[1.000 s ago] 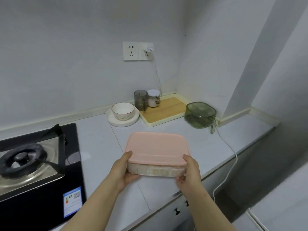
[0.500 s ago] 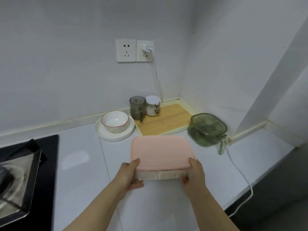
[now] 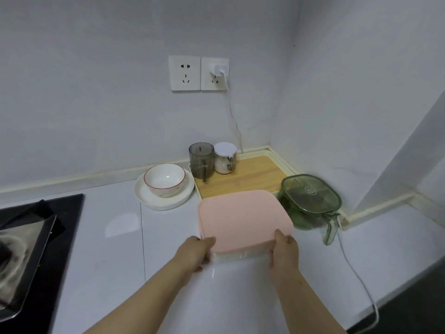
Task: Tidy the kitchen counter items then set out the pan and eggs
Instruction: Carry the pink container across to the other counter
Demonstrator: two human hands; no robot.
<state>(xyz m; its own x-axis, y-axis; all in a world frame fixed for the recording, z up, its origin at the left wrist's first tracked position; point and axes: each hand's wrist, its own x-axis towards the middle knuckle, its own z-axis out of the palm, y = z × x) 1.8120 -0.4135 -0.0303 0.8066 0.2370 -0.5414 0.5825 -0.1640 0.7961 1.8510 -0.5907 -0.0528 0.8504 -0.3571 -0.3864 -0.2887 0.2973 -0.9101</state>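
While the left hand [image 3: 195,249] and right hand [image 3: 284,249] grip the pink-lidded box [image 3: 240,220], its contents are hidden.

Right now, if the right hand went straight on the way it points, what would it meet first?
Probably the wooden tray, via the pink-lidded box it grips; the green container looks just right of that line.

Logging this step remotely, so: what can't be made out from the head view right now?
Head view only:
- pink-lidded container contents: opaque lid hides them.
- wooden tray near edge: behind the container.
- gas stove: cut off by left edge, blurred.
- left hand and right hand fingers: mostly under the container.
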